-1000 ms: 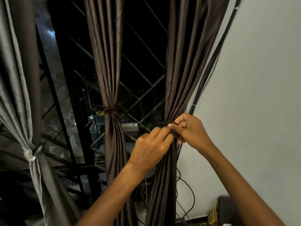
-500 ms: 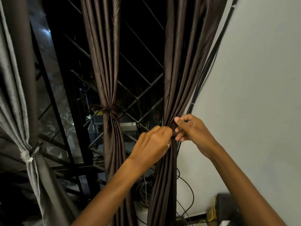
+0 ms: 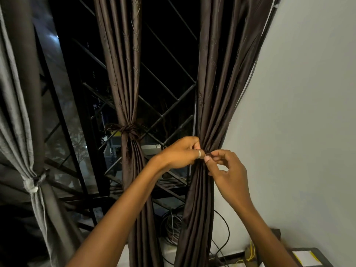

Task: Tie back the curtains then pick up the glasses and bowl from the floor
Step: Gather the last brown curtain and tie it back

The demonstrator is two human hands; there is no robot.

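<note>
Grey curtain [image 3: 30, 184] and middle curtain [image 3: 127, 130], left of the right curtain [image 3: 217, 93], were tied. Left hand [image 3: 181, 153] and right hand [image 3: 229, 170] pinched its gathers, fingers curled. Glasses and bowl, unseen, presumably awaited.

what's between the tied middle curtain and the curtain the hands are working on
In the head view, the window grille shows in the gap, and the left hand crosses it to the right curtain.

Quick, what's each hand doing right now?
Left hand: closed, gripping the gathered right curtain.
Right hand: thumb and forefinger pinching the same curtain at its gathered waist.
</note>
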